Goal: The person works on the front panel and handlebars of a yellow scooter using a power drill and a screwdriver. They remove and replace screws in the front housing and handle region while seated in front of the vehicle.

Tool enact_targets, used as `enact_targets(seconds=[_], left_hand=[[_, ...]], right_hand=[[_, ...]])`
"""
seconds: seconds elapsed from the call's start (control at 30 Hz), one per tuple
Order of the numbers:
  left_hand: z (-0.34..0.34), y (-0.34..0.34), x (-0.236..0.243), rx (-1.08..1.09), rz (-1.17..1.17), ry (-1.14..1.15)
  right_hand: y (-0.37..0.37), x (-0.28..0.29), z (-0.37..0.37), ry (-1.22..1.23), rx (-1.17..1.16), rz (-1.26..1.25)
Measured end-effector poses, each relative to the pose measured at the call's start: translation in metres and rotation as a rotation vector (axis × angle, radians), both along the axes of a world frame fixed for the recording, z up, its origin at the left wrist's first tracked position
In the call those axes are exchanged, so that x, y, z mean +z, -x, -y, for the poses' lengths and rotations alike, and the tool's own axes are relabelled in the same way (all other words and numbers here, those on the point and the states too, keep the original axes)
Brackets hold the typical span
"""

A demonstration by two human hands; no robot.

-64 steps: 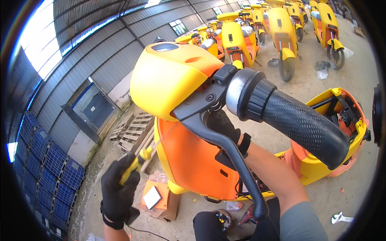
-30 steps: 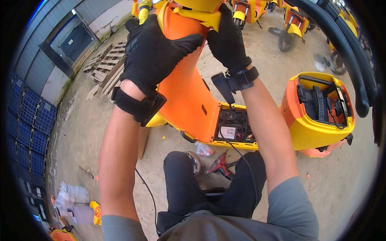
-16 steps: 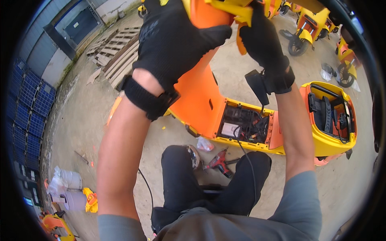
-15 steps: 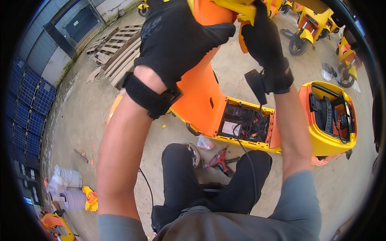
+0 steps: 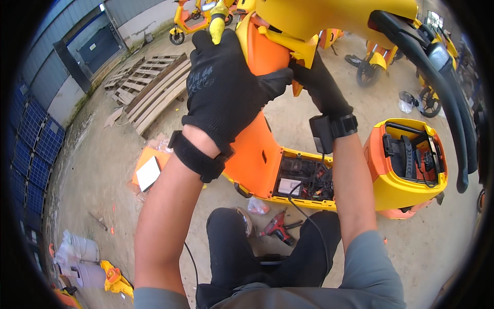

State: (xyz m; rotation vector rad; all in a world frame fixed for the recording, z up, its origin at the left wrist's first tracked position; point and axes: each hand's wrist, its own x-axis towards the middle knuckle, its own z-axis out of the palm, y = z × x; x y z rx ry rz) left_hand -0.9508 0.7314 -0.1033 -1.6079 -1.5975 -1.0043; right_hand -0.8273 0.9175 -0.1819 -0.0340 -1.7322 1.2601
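Both my hands wear black knit gloves and are at the front column of a yellow and orange electric scooter, just below its handlebar (image 5: pixel 432 72). My left hand (image 5: pixel 226 85) wraps the left side of the orange front panel (image 5: pixel 267 51), its thumb lying across the panel toward the right. A loose-looking yellow trim piece (image 5: pixel 296 45) sticks out on the column's right side. My right hand (image 5: pixel 321 85) is closed at that trim's edge, with its fingertips partly hidden behind it. Lower down, the scooter's open floor compartment (image 5: pixel 306 180) shows wiring and a silver box.
A red cordless drill (image 5: pixel 279 226) and a small plastic bag (image 5: pixel 258 206) lie on the ground by my knees. The scooter's open yellow seat section (image 5: pixel 406 170) stands at the right. Wooden pallets (image 5: pixel 154 92), buckets (image 5: pixel 87 250) and other scooters (image 5: pixel 373 67) surround the spot.
My view has tilted upward, bringing in the handlebar and a yellow-tipped part near my left hand. Both hands stay at the front column; the right one now sits lower, beneath the yellow trim.
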Motion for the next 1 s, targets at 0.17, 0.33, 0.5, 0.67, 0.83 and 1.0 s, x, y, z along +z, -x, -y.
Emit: enact_targets(seconds=[0.17,0.33,0.5,0.67,0.83,1.0], left_hand=[[0.003,-0.004,0.005,0.035,-0.003,0.033],[0.004,-0.001,0.002,0.040,-0.042,0.047],[0.004,-0.003,0.005,0.079,0.039,0.141],[0.008,-0.005,0.006,0.032,-0.005,0.056],[0.007,-0.002,0.004,0.047,-0.034,0.042],[0.003,-0.002,0.006,0.088,-0.160,-0.071]], right_hand=[[-0.007,0.005,0.005,-0.006,-0.059,0.025],[-0.017,0.007,0.007,-0.043,-0.108,0.115],[0.006,-0.004,0.017,0.027,-0.194,-0.054],[0.007,-0.013,0.021,0.137,-0.165,-0.102],[-0.001,-0.016,0.007,0.060,-0.194,-0.012],[0.015,-0.017,0.014,0.143,-0.320,-0.076]])
